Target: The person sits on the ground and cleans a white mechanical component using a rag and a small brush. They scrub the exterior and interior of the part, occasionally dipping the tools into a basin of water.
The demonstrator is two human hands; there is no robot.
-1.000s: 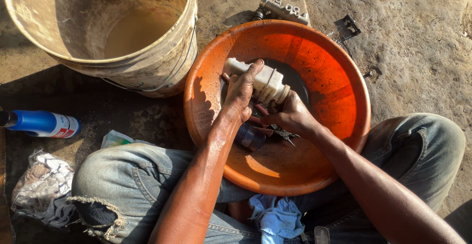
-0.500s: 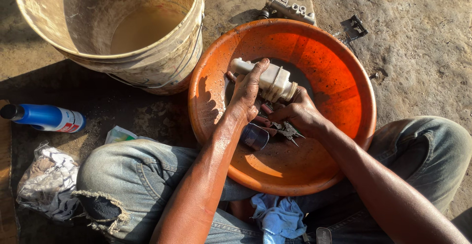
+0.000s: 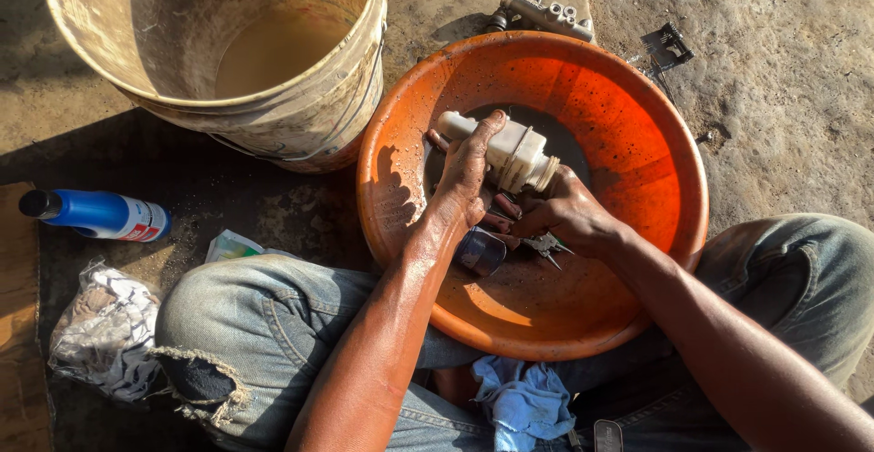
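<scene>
An orange plastic basin [image 3: 637, 106] rests between my knees, dark liquid at its bottom. My left hand [image 3: 462, 179] lies over a white plastic reservoir-like part [image 3: 508, 150] in the basin, fingers wrapped on its near side. My right hand [image 3: 564, 213] is closed on the same part's ribbed end from below. A small dark round cup [image 3: 480, 250] and a little metal clip [image 3: 549, 249] lie in the basin just under my hands. What my right fingers pinch is hidden.
A dirty cream bucket [image 3: 309, 124] with murky liquid stands at the upper left, touching the basin. A grey metal cylinder part [image 3: 546, 13] and a small bracket [image 3: 666, 44] lie on the concrete beyond. A blue spray can [image 3: 96, 213], crumpled rags [image 3: 100, 325] and a blue cloth [image 3: 523, 397] sit near my legs.
Both hands stay on the white part; it has turned slightly in the basin. The view has shifted a little, the basin sitting lower and further right in frame.
</scene>
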